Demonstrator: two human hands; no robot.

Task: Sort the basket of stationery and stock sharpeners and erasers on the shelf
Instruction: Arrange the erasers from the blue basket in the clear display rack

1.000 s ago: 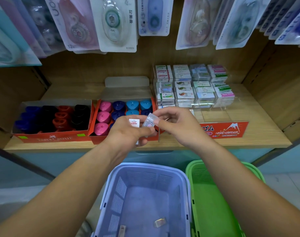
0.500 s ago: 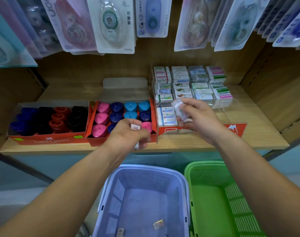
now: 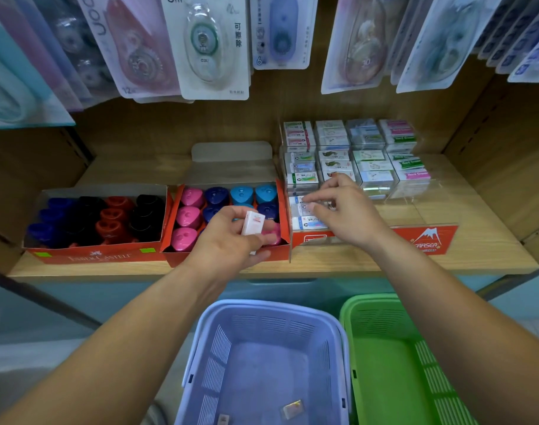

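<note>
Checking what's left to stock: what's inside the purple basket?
The purple basket holds two small items on its floor: a shiny packet and a smaller piece cut by the picture's lower edge. Its near end is out of frame, so unseen.

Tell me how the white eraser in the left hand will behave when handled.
The white eraser is probably stiff and light: the left hand pinches it with fingertips alone. Its flat, blocky faces suggest it won't roll; stood on end, it may tip.
</note>
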